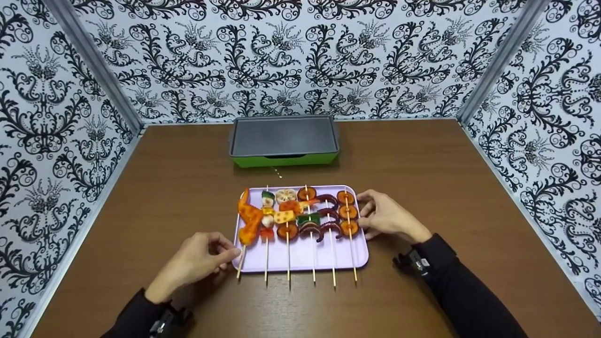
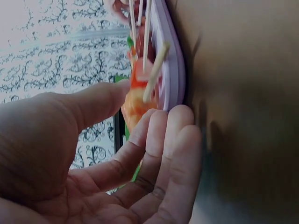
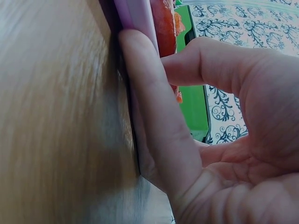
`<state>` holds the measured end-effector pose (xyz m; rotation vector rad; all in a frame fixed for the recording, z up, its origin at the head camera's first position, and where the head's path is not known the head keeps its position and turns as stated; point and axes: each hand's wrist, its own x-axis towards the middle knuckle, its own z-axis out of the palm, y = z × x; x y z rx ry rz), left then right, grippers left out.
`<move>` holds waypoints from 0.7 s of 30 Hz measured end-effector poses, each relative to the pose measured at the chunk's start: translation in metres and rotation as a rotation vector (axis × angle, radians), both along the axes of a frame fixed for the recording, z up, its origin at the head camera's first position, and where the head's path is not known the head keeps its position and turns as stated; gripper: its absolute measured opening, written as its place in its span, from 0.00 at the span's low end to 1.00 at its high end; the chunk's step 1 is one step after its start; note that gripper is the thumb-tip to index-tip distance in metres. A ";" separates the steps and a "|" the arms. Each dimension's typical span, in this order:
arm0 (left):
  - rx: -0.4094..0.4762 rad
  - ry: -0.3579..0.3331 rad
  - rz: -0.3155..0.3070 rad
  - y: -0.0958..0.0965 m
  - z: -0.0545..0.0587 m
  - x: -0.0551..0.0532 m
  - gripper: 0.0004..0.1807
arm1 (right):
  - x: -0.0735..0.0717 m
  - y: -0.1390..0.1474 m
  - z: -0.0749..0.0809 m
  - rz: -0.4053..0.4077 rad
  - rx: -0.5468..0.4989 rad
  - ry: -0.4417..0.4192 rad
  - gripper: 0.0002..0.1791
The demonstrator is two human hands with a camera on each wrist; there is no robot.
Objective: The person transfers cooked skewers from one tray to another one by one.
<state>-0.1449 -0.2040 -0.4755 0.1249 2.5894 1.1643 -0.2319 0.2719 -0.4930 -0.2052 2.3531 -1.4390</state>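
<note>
A lilac tray lies on the table, bearing several skewers of toy-like food. A chicken-wing-shaped skewer is at its left, and one with round brown-orange slices at its right. Its left edge near the front corner is held by my left hand, thumb above and fingertips against the rim in the left wrist view. My right hand grips the opposite edge; the right wrist view shows a finger along the tray's side and the thumb at the rim. Some fingertips are hidden.
Behind the tray stands a green-sided grill with a flat grey top. The brown wooden table is enclosed at the back and sides by patterned black-and-white walls. Stick ends overhang the tray's front edge.
</note>
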 end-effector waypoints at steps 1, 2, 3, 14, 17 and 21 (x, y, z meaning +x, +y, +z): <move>-0.005 0.005 0.003 -0.001 0.001 -0.003 0.14 | 0.000 0.000 0.000 0.000 -0.001 0.000 0.42; -0.009 0.010 0.009 -0.003 0.003 -0.005 0.14 | 0.000 0.001 0.000 0.000 -0.001 0.001 0.42; -0.014 0.017 0.015 -0.004 0.004 -0.008 0.14 | 0.000 0.001 0.000 0.001 -0.002 0.003 0.42; -0.075 0.193 0.023 -0.023 0.009 -0.035 0.23 | -0.001 0.009 -0.002 0.011 -0.025 -0.007 0.39; -0.088 0.260 0.030 -0.028 0.007 -0.042 0.24 | 0.000 0.012 -0.003 0.015 -0.042 -0.025 0.36; -0.086 0.330 0.032 -0.032 0.004 -0.053 0.27 | 0.001 0.017 -0.002 0.019 -0.042 -0.010 0.32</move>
